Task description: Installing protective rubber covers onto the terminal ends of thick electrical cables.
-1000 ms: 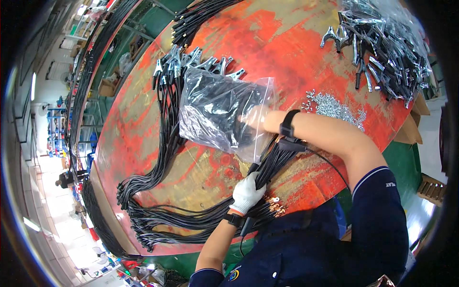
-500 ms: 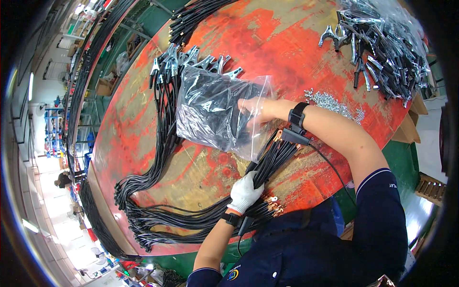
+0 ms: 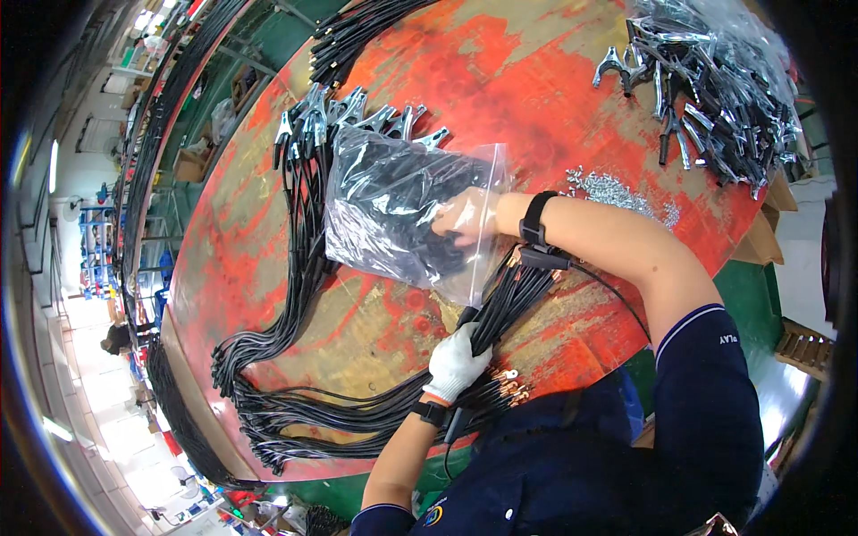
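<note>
My left hand (image 3: 457,362), in a white knit glove, is closed around a bundle of black cables (image 3: 514,299) with copper lugs at their ends. My bare right hand (image 3: 466,216) is inside a clear plastic bag (image 3: 384,201) filled with black pieces. Through the plastic its fingers look bent and drawn together among the pieces; whatever lies at their tips is hidden. More copper-ended cables (image 3: 496,393) lie beside my left wrist. Long black cables (image 3: 340,411) run left from there and curve back up to silver clamps (image 3: 326,112) above the bag.
On the worn red table (image 3: 527,98) a heap of black and silver clamps (image 3: 715,107) lies at the far right under clear plastic. Small silver screws (image 3: 617,192) are scattered beyond my right forearm. Another cable bundle (image 3: 357,36) lies at the far edge.
My right hand has moved slightly left and down, deeper into the bag, and its fingers have drawn together. My left hand keeps its hold on the cables.
</note>
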Available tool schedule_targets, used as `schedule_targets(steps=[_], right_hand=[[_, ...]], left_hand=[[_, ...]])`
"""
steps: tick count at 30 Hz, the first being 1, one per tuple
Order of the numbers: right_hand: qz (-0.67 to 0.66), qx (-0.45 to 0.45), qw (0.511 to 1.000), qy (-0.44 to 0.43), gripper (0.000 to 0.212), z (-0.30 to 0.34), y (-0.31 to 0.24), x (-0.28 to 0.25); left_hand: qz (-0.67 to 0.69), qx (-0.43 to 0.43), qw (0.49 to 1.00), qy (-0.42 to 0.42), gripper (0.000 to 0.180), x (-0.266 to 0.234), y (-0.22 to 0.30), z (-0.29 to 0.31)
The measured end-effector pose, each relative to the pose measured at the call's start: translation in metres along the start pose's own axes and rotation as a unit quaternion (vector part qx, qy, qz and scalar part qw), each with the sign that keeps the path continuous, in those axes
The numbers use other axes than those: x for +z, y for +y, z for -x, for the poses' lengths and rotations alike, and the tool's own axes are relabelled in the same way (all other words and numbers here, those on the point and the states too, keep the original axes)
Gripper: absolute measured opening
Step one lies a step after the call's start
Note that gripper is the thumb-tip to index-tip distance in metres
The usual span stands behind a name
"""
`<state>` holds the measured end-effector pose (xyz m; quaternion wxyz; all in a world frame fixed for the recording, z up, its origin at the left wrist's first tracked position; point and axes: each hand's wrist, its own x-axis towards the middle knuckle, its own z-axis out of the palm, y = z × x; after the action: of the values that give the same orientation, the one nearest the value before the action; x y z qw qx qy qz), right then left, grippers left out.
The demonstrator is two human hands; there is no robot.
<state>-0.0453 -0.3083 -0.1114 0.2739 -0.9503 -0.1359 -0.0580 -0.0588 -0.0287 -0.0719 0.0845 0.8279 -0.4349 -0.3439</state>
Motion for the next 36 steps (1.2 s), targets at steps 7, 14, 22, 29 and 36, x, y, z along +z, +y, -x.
schedule_targets(steps=[7,14,22,29,36], right_hand=[[-0.237,0.211,0.948,-0.023,0.051,0.074,-0.018,-0.054],[-0.502,0.334,0.689,0.402,0.033,0.169,-0.092,-0.083],[-0.624,0.365,0.464,0.512,0.03,0.209,-0.176,-0.014],[-0.677,0.256,0.384,0.573,0.027,0.187,-0.197,-0.014],[-0.69,0.268,0.28,0.611,0.025,0.166,-0.203,-0.016]], left_hand=[[-0.005,0.02,1.0,-0.003,0.048,0.003,-0.001,-0.002],[0.126,-0.024,0.989,-0.075,0.06,-0.003,-0.027,-0.002],[0.393,-0.025,0.918,-0.033,0.046,-0.063,-0.003,0.042],[0.309,0.001,0.951,-0.004,0.044,-0.066,-0.006,0.059],[0.287,0.013,0.958,-0.001,0.046,-0.065,-0.002,0.07]])
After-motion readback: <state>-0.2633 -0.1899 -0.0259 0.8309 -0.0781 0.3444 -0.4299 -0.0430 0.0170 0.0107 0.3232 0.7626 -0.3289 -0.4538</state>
